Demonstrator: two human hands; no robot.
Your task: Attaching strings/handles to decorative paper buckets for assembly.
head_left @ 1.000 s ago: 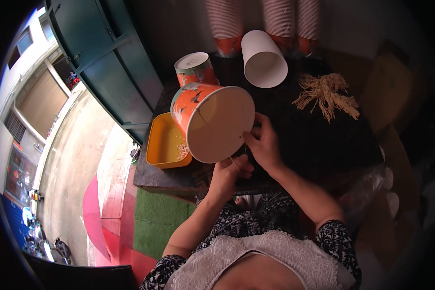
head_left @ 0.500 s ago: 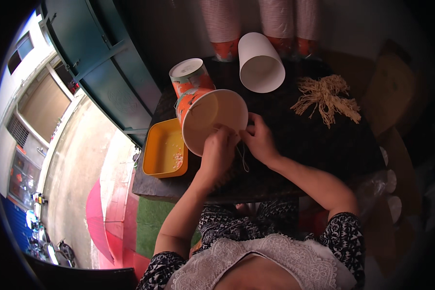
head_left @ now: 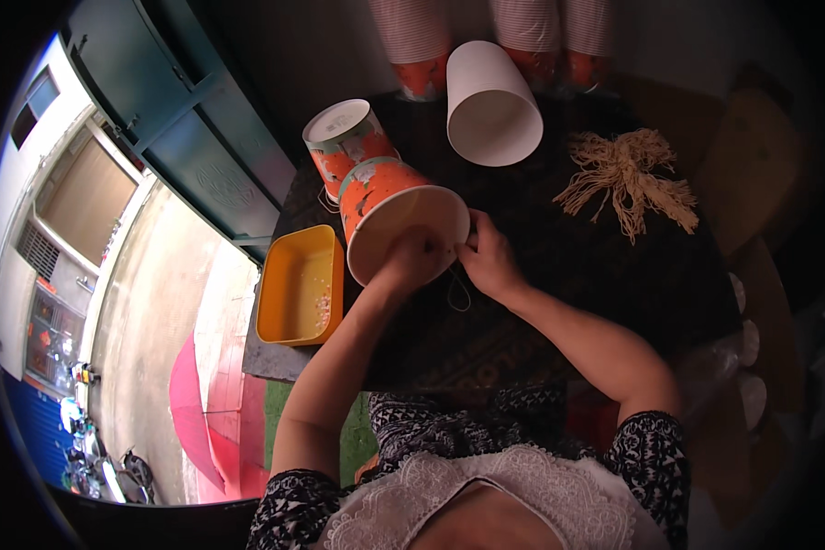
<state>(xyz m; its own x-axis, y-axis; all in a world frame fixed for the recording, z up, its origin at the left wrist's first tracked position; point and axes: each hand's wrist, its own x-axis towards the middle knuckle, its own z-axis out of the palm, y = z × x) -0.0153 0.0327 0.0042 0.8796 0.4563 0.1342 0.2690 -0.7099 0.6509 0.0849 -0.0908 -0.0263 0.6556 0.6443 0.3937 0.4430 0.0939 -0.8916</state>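
A large orange-patterned paper bucket [head_left: 390, 195] lies tilted on its side, its white mouth toward me. My left hand [head_left: 412, 260] reaches inside the mouth, fingers bent near the right wall; whatever they pinch is lost in shadow. Outside, my right hand [head_left: 489, 257] is closed on the bucket's right rim, thumb and fingertips at the edge. From that spot a thin pale cord [head_left: 459, 293] hangs down in a loop. Left of the bucket, a yellow plastic box [head_left: 268, 307] holds small pale and pinkish pieces.
Behind stands an upside-down orange paper bucket [head_left: 350, 147] with a cord beside it. A plain white paper bucket [head_left: 491, 101] lies on the dark table [head_left: 596, 302]. At right is a bundle of tan cords [head_left: 628, 179]. Stacked wrapped buckets [head_left: 525, 37] line the back.
My left hand has gone deeper into the bucket. The bucket's mouth has tipped downward, showing more of its patterned outside. My right hand stays at the rim.
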